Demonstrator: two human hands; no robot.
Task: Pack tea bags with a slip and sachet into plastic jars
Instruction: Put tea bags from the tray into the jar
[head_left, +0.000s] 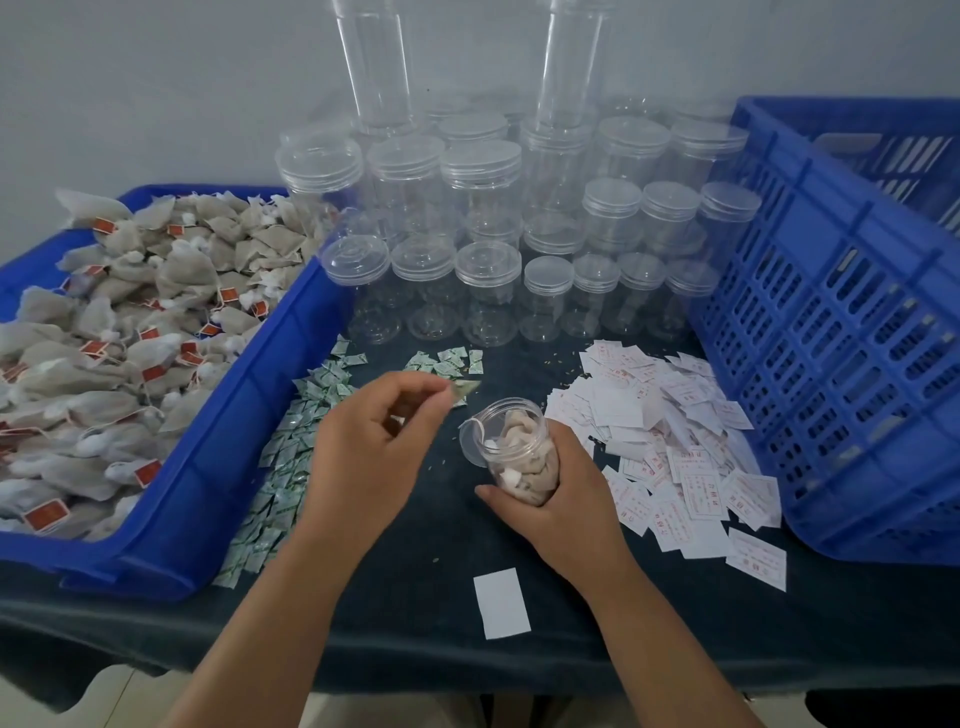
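Note:
My right hand (556, 499) grips an open clear plastic jar (511, 441), tilted to the left and stuffed with tea bags. Its clear lid (470, 439) lies on the cloth against the jar's left side. My left hand (374, 441) pinches a small sachet (465, 388) just above and left of the jar's mouth. Loose tea bags (130, 332) with red tags fill the blue tray (249, 431) at the left. Green-white sachets (291, 447) are strewn between the tray and my left hand. White paper slips (675, 457) with red print lie piled to the right of the jar.
Several empty lidded jars (488, 270) stand stacked at the back of the table. A blue slotted crate (841, 332) stands at the right. One blank white slip (501, 603) lies near the front edge of the dark cloth (415, 597).

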